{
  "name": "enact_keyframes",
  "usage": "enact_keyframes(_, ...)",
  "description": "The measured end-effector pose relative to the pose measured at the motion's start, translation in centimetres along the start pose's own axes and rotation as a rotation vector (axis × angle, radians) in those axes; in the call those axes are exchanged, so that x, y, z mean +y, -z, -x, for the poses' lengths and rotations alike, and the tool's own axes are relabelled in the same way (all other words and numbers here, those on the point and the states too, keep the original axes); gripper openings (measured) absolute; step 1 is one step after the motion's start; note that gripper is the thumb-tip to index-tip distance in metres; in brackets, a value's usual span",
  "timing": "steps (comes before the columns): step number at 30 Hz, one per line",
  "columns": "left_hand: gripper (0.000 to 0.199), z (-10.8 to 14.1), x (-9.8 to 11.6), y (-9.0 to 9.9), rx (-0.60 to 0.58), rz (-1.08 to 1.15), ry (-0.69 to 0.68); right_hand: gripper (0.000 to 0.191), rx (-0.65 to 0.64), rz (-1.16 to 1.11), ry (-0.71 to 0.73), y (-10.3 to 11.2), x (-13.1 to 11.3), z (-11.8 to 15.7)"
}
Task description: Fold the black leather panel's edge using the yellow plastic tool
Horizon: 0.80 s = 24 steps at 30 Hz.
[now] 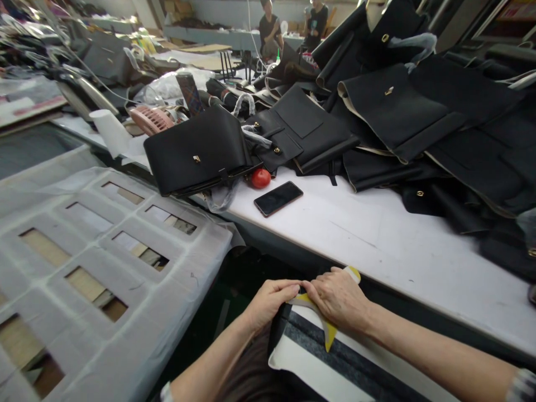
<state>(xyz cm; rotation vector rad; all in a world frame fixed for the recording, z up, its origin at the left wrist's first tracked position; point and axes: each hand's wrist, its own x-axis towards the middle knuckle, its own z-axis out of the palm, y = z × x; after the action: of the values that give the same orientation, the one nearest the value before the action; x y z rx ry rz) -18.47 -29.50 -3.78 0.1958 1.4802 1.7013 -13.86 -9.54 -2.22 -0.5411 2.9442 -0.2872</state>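
A black-and-white panel (310,365) lies across my lap, tilted, with a dark band between its pale areas. My right hand (339,298) is closed around a curved yellow-and-white strip (330,335). One end of that strip sticks out above the knuckles, and a pointed end hangs below over the panel. My left hand (272,301) is closed at the panel's upper edge, thumb and fingers pressed together where the strip begins. The fingertips of both hands meet there, so exactly what the left one pinches is hidden.
Ahead is a white-topped table (360,229) with a phone (278,199), a red round object (261,178), a black bag (196,151) and piled black bag pieces (402,111). A pink fan (154,119) stands behind. Left, a plastic-covered board (138,301) has rectangular cutouts. Two people sit far back.
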Motion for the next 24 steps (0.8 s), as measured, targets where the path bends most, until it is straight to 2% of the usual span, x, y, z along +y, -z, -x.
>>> enact_keyframes(7,0.036,-1.3,1.8,0.5,-0.074,-0.196,0.063,0.054,0.038,-0.011,0.009,-0.2,0.1,-0.4)
enact_keyframes(12,0.033,-1.9,2.2,0.3,-0.136,-0.335,0.079,0.052,0.061,-0.012,-0.005,-0.5,0.1,-0.2)
enact_keyframes(15,0.034,-1.7,2.1,0.2,-0.152,-0.304,0.038,0.050,0.065,0.002,-0.006,-0.5,-0.2,-0.1)
enact_keyframes(18,0.035,-1.4,1.7,0.4,-0.159,-0.230,-0.004,0.050,0.043,0.053,-0.026,0.5,-0.2,0.3)
enact_keyframes(21,0.045,-0.7,0.7,0.7,-0.132,-0.156,0.036,0.056,0.028,0.061,-0.235,2.9,0.3,1.9)
enact_keyframes(22,0.049,-0.2,0.1,0.8,-0.110,-0.108,0.060,0.059,0.011,-0.004,-0.340,3.9,0.5,2.8)
enact_keyframes(24,0.058,1.1,-1.9,0.9,-0.050,0.061,0.134,0.061,-0.047,-0.283,-0.509,5.8,0.6,5.3)
